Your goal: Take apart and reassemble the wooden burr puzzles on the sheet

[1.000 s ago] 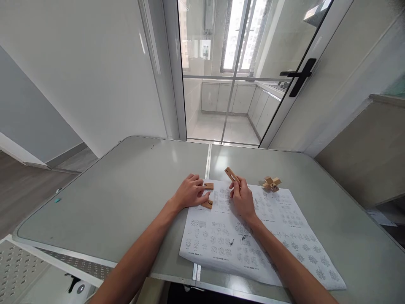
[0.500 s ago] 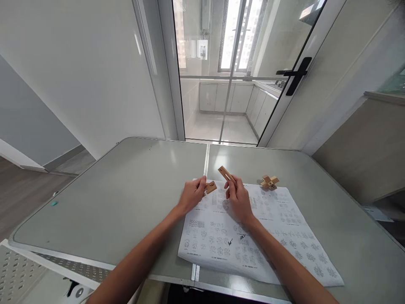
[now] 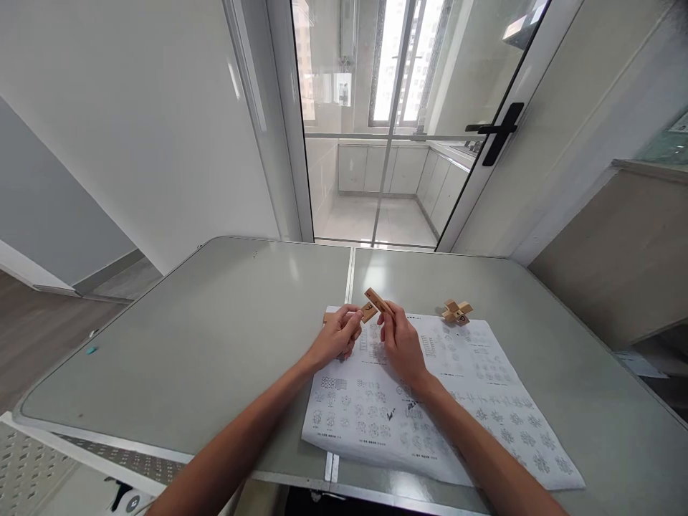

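My left hand (image 3: 338, 334) is closed on a flat wooden puzzle piece (image 3: 368, 312) with a dark mark on its end. Part of that piece is covered by my fingers. In my right hand (image 3: 402, 342) is a second wooden puzzle piece (image 3: 376, 298), tilted up to the left. The two pieces meet or nearly meet; I cannot tell whether they touch. Both hands are above a printed instruction sheet (image 3: 370, 437) with many small line drawings. Several crossed wooden pieces form an assembled puzzle (image 3: 456, 312) at the sheet's far right edge.
The grey table (image 3: 215, 337) has a metal seam down its middle. A small teal object (image 3: 91, 350) lies by its left edge. Beyond the table stands a glass door with a black handle (image 3: 502, 133). A perforated white surface (image 3: 43, 459) is at lower left.
My hands have come closer together, bringing the two wooden pieces end to end. The left hand has turned, and its piece now points up to the right. The assembled puzzle stays put.
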`<action>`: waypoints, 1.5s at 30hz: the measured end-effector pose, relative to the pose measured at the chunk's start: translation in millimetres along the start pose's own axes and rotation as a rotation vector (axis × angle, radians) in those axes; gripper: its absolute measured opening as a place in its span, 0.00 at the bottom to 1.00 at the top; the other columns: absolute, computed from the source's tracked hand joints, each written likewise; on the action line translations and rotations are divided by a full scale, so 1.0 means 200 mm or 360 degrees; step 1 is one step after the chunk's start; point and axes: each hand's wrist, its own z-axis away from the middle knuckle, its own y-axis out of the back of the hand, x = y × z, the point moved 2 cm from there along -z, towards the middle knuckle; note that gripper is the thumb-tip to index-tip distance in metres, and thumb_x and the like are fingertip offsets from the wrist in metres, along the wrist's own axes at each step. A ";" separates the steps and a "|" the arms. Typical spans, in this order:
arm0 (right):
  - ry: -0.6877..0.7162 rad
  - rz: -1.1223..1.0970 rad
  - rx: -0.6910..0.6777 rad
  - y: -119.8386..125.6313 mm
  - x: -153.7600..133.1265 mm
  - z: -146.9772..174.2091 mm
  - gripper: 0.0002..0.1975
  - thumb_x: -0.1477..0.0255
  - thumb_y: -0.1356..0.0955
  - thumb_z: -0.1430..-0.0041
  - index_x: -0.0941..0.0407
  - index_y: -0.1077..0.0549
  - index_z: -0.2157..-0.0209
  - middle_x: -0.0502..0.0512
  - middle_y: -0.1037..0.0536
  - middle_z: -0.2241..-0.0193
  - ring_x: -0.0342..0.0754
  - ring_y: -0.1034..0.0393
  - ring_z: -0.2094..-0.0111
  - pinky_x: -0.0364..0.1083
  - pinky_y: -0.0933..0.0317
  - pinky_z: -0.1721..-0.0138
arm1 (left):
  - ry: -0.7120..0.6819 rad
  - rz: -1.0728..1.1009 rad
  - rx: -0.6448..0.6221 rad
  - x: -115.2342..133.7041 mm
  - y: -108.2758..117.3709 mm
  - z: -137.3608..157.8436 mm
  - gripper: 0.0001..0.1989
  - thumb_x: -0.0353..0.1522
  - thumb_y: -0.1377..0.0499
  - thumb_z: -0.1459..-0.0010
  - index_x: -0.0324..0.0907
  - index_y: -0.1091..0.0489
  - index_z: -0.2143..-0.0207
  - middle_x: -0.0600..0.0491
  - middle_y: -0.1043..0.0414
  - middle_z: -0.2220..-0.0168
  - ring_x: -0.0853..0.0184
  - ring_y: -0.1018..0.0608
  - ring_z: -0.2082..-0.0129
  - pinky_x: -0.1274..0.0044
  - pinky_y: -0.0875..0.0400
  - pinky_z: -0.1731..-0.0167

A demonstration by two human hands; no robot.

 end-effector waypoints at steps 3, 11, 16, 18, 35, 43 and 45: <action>0.0050 0.0027 -0.0005 0.00 -0.01 0.01 0.19 0.66 0.44 0.23 0.53 0.33 0.39 0.53 0.23 0.64 0.47 0.30 0.72 0.47 0.34 0.67 | -0.0008 -0.0026 0.0057 -0.01 0.00 0.00 0.24 0.56 0.43 0.34 0.47 0.35 0.53 0.68 0.46 0.82 0.76 0.43 0.90 0.82 0.40 0.90; 0.0213 0.0030 -0.0030 -0.02 -0.03 0.02 0.23 0.68 0.44 0.22 0.52 0.38 0.31 0.58 0.20 0.55 0.49 0.26 0.67 0.48 0.30 0.66 | -0.0068 -0.0126 0.0056 -0.01 0.00 0.00 0.23 0.55 0.45 0.32 0.46 0.34 0.52 0.68 0.50 0.81 0.76 0.43 0.88 0.83 0.39 0.88; 0.0307 0.0113 -0.0019 -0.01 -0.04 0.02 0.23 0.69 0.43 0.22 0.51 0.38 0.30 0.59 0.21 0.55 0.49 0.25 0.66 0.48 0.29 0.66 | -0.0073 -0.0193 0.0091 -0.02 0.00 0.00 0.23 0.54 0.45 0.32 0.46 0.33 0.51 0.67 0.49 0.80 0.76 0.42 0.88 0.82 0.39 0.88; 0.0377 0.0175 -0.0035 -0.01 -0.05 0.02 0.23 0.70 0.43 0.22 0.51 0.39 0.30 0.58 0.21 0.56 0.49 0.25 0.67 0.47 0.29 0.68 | -0.0069 -0.0193 0.0099 -0.02 0.00 0.00 0.23 0.54 0.45 0.32 0.45 0.33 0.53 0.66 0.48 0.79 0.76 0.42 0.87 0.82 0.40 0.88; 0.0333 0.0239 0.0056 0.02 -0.02 0.00 0.26 0.72 0.44 0.22 0.50 0.41 0.27 0.55 0.24 0.61 0.48 0.30 0.71 0.46 0.32 0.69 | 0.0025 0.0233 -0.0165 -0.06 0.01 -0.03 0.23 0.53 0.41 0.33 0.43 0.36 0.56 0.62 0.47 0.71 0.76 0.46 0.80 0.83 0.42 0.82; 0.0415 0.0248 0.0002 0.04 -0.03 0.00 0.28 0.74 0.43 0.24 0.49 0.43 0.26 0.55 0.24 0.61 0.47 0.29 0.70 0.46 0.31 0.68 | 0.0026 0.0229 -0.0170 -0.07 0.02 -0.03 0.23 0.54 0.41 0.34 0.43 0.36 0.57 0.62 0.50 0.72 0.75 0.49 0.78 0.83 0.50 0.81; 0.0416 0.0236 -0.0009 0.04 -0.03 0.00 0.29 0.75 0.43 0.25 0.48 0.43 0.26 0.55 0.24 0.60 0.47 0.28 0.69 0.46 0.31 0.67 | 0.0031 0.0225 -0.0166 -0.07 0.02 -0.03 0.23 0.54 0.41 0.34 0.43 0.36 0.57 0.62 0.51 0.72 0.75 0.50 0.78 0.83 0.51 0.81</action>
